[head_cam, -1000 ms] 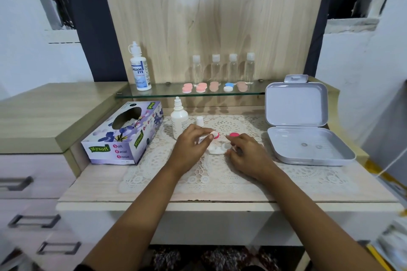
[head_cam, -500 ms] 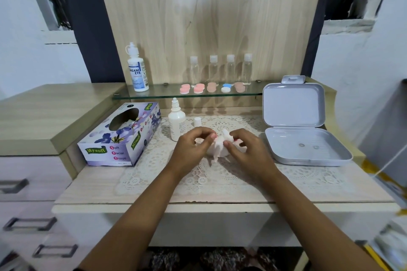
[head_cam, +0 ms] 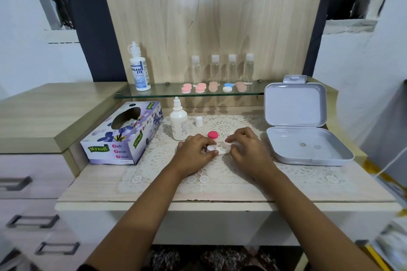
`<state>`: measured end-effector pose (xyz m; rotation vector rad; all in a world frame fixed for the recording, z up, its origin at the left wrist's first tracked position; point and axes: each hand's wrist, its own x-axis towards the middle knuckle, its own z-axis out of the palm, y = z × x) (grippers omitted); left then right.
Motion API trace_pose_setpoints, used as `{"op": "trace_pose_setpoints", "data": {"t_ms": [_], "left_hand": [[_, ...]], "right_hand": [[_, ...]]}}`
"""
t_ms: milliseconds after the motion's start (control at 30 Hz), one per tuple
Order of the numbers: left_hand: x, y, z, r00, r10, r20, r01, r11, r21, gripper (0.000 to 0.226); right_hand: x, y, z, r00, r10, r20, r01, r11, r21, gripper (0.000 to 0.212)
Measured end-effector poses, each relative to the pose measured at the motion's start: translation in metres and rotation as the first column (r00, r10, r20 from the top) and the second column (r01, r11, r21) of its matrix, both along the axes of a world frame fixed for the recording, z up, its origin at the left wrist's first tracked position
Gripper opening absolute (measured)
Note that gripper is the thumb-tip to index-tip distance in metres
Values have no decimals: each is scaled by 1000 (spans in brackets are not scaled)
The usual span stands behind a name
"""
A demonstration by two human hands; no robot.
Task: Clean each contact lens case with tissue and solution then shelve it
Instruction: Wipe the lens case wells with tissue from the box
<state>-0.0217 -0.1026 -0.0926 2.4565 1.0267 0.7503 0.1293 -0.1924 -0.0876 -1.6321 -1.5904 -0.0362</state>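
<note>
A white contact lens case (head_cam: pixel 220 148) lies on the lace mat between my hands. My left hand (head_cam: pixel 195 152) pinches its left end, where a white cap (head_cam: pixel 211 148) sits. With my right hand (head_cam: pixel 246 149) I press a crumpled white tissue (head_cam: pixel 234 143) against the right well. A loose pink cap (head_cam: pixel 212 134) rests on the mat just behind the case. The small white solution bottle (head_cam: pixel 178 122) stands uncapped to the left, its cap (head_cam: pixel 199 121) beside it. Several pink cases and one blue-and-white case (head_cam: pixel 227 87) sit on the glass shelf (head_cam: pixel 154 94).
A purple tissue box (head_cam: pixel 123 136) sits at the left of the table. An open grey plastic box (head_cam: pixel 306 136) lies at the right. On the shelf stand a tall solution bottle (head_cam: pixel 139 68) and several clear small bottles (head_cam: pixel 222 69). Drawers are at lower left.
Half a second ago both hands held the case and tissue lifted off the mat. Now the case is down on the mat, and the pink cap shows again behind it.
</note>
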Motion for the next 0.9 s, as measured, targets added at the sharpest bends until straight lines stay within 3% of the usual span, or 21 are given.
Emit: {"op": "trace_pose_setpoints", "data": {"t_ms": [133,333,600,900], "left_hand": [[1,2,-1,1000,-17,4,17,1000,-4,26],[0,4,-2,1000,-14,-11,14,1000,23,26],[2,4,-2,1000,-9,-19,10,1000,22,27],[3,3,-2,1000,-13,-27,14,1000,26,26]], "right_hand": [[1,0,0,1000,13,18,-13,1000,3,25],[0,5,-3,995,63,78,-60,998,-35,14],[1,8,-9,987,21,157,1,990,-139,33],[0,11,-5,990,63,126,-44,987,-153,32]]}}
